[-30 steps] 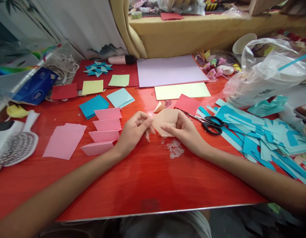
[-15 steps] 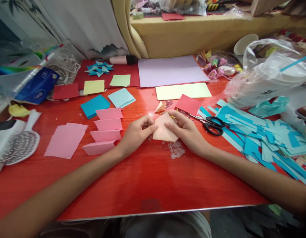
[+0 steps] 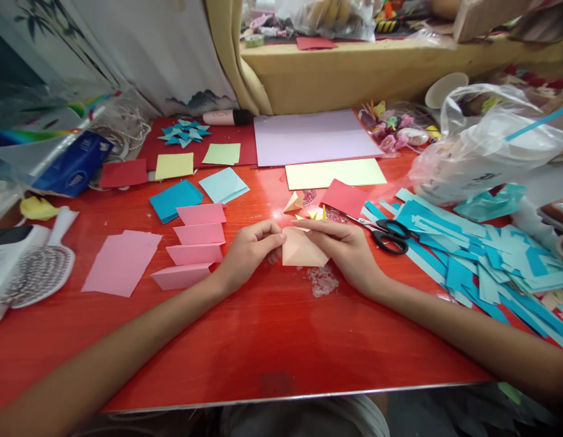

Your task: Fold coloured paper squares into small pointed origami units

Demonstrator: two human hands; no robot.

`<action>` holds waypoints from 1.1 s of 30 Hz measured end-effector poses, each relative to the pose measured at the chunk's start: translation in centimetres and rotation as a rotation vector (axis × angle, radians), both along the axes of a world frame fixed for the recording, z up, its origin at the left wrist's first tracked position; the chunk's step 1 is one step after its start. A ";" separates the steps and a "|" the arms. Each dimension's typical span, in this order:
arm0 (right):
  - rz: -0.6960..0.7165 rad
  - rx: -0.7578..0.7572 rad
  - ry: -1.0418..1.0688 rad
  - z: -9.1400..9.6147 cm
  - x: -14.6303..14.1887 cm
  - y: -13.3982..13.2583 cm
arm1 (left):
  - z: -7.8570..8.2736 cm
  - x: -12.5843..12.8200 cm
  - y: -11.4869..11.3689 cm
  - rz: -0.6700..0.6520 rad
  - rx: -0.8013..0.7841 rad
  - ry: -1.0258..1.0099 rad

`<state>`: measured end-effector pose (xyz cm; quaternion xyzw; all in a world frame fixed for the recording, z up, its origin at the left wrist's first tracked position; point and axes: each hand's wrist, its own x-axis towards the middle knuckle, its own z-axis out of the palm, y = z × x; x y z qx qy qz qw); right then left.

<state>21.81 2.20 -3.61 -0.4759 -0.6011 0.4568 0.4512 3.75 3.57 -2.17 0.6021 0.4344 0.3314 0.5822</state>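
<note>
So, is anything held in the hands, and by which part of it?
Yes, a peach paper: the left hand pinches its left edge. The right hand lies along its upper right side; whether it also grips there cannot be told.

Glossy red tabletop [image 3: 235, 346]. Left: white hairbrush [image 3: 39, 273], loose pink sheets [image 3: 121, 262], then four folded pink cards [image 3: 197, 254] in a column. Beyond those, blue paper squares [image 3: 175, 200] and pale blue squares [image 3: 224, 184], side by side. Far left, dark red sheet [image 3: 238, 138]. Far middle, pale green strip [image 3: 333, 175]. Right: black-handled scissors [image 3: 376, 228] by a red paper square [image 3: 344, 195], heap of blue paper strips [image 3: 472, 261], clear plastic bag [image 3: 472, 164] farther right. Middle: see-through scraps [image 3: 323, 281].
</note>
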 end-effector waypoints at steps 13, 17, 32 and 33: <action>0.012 0.171 -0.170 -0.3 0.1 -0.1 | -0.2 0.1 0.1 -0.017 0.013 0.036; 0.024 0.230 -0.196 -0.2 0.0 0.0 | -0.4 0.0 0.3 -0.019 0.001 0.027; 0.003 0.051 0.019 0.3 -0.1 0.4 | -0.4 0.1 0.4 0.084 0.033 -0.010; 0.000 -0.004 0.118 0.2 -0.2 0.5 | -0.5 0.1 0.5 0.122 0.025 -0.053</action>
